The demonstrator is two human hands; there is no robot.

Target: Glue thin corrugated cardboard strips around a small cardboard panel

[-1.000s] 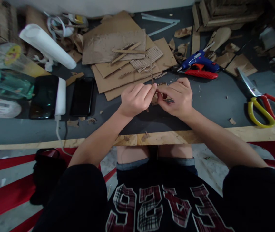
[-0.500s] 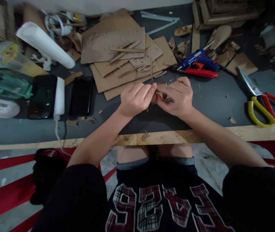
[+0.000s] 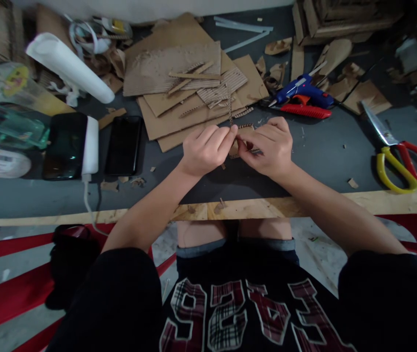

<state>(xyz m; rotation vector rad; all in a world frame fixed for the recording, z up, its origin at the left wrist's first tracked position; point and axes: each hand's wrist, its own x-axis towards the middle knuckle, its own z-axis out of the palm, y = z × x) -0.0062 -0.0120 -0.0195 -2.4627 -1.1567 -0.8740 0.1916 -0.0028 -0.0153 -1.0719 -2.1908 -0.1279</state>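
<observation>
Close together over the desk, both my hands work on narrow corrugated cardboard. My left hand (image 3: pixel 205 150) is closed, its thumb and index finger pinching a thin cardboard strip (image 3: pixel 230 110) that sticks up and away from me. Fingertips of my right hand (image 3: pixel 270 147) are pinched at the same strip, just right of the left fingertips. Below them lies a small cardboard piece (image 3: pixel 245 131) with corrugated edging, partly covered by the right fingers. Exactly where the strip meets this piece is hidden.
Stacked cardboard sheets (image 3: pixel 153 120) with loose strips lie beyond my hands. A blue glue gun (image 3: pixel 299 90) and a red-handled tool (image 3: pixel 305 111) are to their right, scissors (image 3: pixel 395 151) farther right. A phone (image 3: pixel 123 145), a white paper roll (image 3: pixel 71 68) and bottles stand left.
Almost nothing differs. My right fingertips have shifted very slightly at the strip, while my left hand keeps its pinch in the same place.
</observation>
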